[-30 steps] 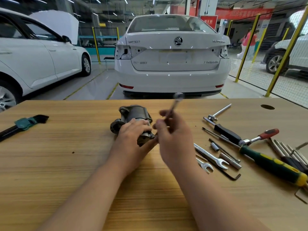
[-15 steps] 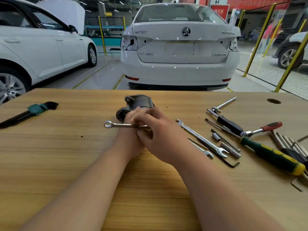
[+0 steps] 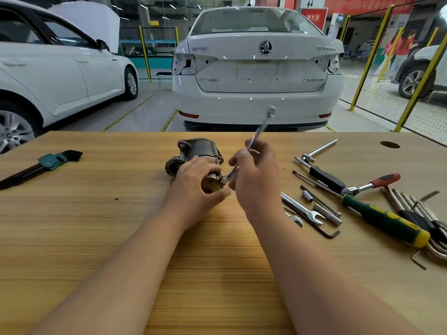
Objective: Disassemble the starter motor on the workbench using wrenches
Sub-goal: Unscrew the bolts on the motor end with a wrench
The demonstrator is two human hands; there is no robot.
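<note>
The starter motor (image 3: 198, 151) lies on the wooden workbench (image 3: 121, 213) at the centre of the frame, with its end cap facing me. My left hand (image 3: 196, 187) wraps around the near end of the housing, fingers over the top and thumb below, and holds it. My right hand (image 3: 256, 180), just right of the motor, grips the shank of a slim wrench (image 3: 260, 128). The lower end of the wrench sits at the right edge of the end cap. The shank tilts up and to the right, and its upper end is blurred against the white car (image 3: 256, 76). Loose tools lie at centre right: open-end wrenches (image 3: 304, 210), a green-handled screwdriver (image 3: 384, 221) and a red-handled ratchet (image 3: 377, 182). A hex key set (image 3: 48, 163) lies at the left edge.
</note>
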